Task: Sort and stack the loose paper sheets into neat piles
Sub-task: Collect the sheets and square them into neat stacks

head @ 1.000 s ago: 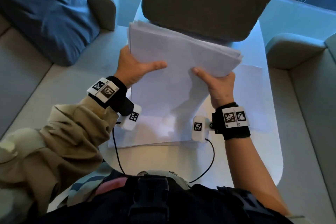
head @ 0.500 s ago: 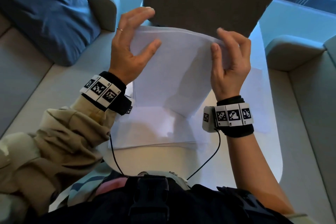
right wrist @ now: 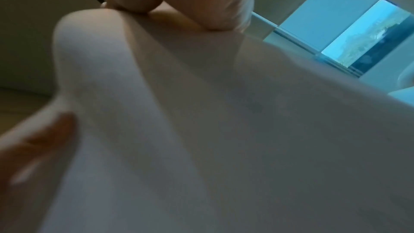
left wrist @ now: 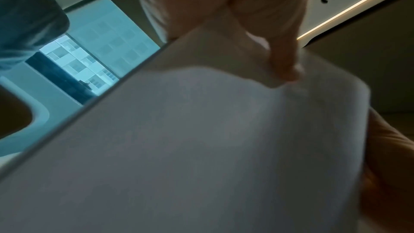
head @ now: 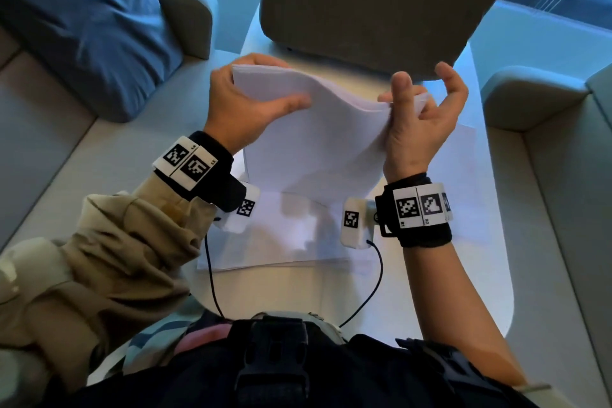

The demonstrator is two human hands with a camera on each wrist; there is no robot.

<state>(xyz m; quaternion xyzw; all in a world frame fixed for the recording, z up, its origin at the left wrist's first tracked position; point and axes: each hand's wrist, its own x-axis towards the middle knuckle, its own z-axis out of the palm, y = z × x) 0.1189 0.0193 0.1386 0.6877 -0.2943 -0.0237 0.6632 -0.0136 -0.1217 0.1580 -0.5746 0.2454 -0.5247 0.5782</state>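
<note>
A stack of white paper sheets (head: 318, 139) is held up on edge above the table, its top edge bowed in a wave. My left hand (head: 251, 103) grips the stack's upper left corner, thumb across the front and fingers behind. My right hand (head: 420, 109) holds the upper right edge, thumb on the front, the other fingers spread behind it. The stack fills the left wrist view (left wrist: 201, 148) and the right wrist view (right wrist: 224, 130). More white sheets (head: 284, 235) lie flat on the table under the held stack, and one sheet (head: 463, 175) sticks out to the right.
The narrow white table (head: 430, 291) runs away from me between two grey sofa seats (head: 66, 159). A grey chair back (head: 381, 0) stands at the table's far end. A blue cushion (head: 82, 16) lies on the left sofa. Wrist camera cables (head: 212, 285) hang near my body.
Both hands slid from the stack's lower sides up to its top corners. The stack tipped upright and dropped lower, and its top edge now bows.
</note>
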